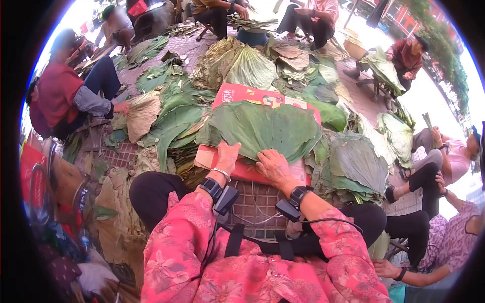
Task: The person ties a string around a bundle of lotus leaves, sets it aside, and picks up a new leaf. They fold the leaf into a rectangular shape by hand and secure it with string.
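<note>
A large green lotus leaf [265,129], folded along its lower edge, lies spread over a red printed cardboard box [242,93] in front of my knees. My left hand [228,157] is closed on the leaf's near edge at the left. Beside it, my right hand [275,168] holds the same edge near the middle, fingertips on top of the leaf; its thumb is hidden. Each wrist wears a black strapped device.
Piles of lotus leaves surround the box: green ones [177,118] at left, pale dried ones [250,68] behind, a stack [358,161] at right. A seated person in red [60,93] holds a brown leaf [143,116]. Other people sit around. A metal-framed chair [43,177] stands at left.
</note>
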Motion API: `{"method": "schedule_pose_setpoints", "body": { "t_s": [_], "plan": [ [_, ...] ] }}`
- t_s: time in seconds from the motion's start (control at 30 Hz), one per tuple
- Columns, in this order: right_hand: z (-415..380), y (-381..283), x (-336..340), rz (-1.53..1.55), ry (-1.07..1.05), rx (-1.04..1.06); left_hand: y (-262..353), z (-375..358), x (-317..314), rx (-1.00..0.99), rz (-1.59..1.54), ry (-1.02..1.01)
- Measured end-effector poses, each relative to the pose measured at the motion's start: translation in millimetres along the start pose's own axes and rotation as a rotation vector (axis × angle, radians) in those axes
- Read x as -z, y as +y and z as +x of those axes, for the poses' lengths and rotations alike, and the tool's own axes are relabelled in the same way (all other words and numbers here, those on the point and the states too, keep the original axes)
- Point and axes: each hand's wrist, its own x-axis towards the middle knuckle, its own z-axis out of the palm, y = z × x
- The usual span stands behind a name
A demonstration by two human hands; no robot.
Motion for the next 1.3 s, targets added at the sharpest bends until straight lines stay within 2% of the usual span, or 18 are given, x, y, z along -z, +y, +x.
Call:
{"method": "schedule_pose_setpoints", "body": {
  "t_s": [0.07, 0.1, 0.2, 0.3, 0.4, 0.43, 0.5, 0.6, 0.67, 0.7, 0.8, 0.93, 1.03, 1.07, 1.17, 1.3],
  "plan": [
    [-3, 6, -7, 0.036, 0.037, -0.002, 4, 0, 9, 0.199, -0.227, 0.036],
    [-4, 11, -9, 0.05, 0.059, 0.0, 6, 3, 15, 0.237, -0.291, 0.028],
    [-7, 15, -17, 0.093, 0.09, 0.008, 11, 18, 28, -0.032, -0.098, 0.279],
    [-6, 15, -18, 0.095, 0.069, -0.005, 38, 20, 27, -0.599, 0.607, 0.873],
    [-8, 21, -19, 0.118, 0.047, -0.018, 90, -28, 5, -0.943, 0.931, 0.273],
    [-8, 23, -20, 0.139, 0.037, -0.019, 67, -17, 4, -0.862, 0.92, 0.002],
    [-6, 28, -17, 0.161, 0.035, -0.032, 34, -31, -12, -0.644, 1.091, -0.284],
    [-5, 39, -1, 0.066, 0.069, -0.094, 12, -54, -15, -0.479, 1.489, -0.476],
    [1, 52, 19, -0.116, 0.118, -0.149, 3, -52, -12, -0.516, 1.501, -0.474],
    [2, 63, 22, -0.209, 0.078, -0.229, -1, -50, -11, -0.535, 1.507, -0.47],
    [-9, 98, 19, -0.278, -0.206, -0.456, 2, -51, -11, -0.514, 1.508, -0.477],
    [-8, 120, 28, -0.059, -0.374, -0.466, 3, -52, -13, -0.486, 1.502, -0.485],
    [-21, 155, 45, -0.036, -0.23, -0.387, 0, -49, -11, -0.514, 1.494, -0.485],
    [-23, 160, 59, -0.029, -0.172, -0.343, 1, -50, -11, -0.509, 1.493, -0.485],
    [-48, 174, 142, -0.137, -0.201, -0.366, 5, -51, -13, -0.505, 1.507, -0.487],
    [-131, 228, 220, -0.101, -0.316, -0.56, 3, -51, -12, -0.512, 1.502, -0.48]
  ]
}}
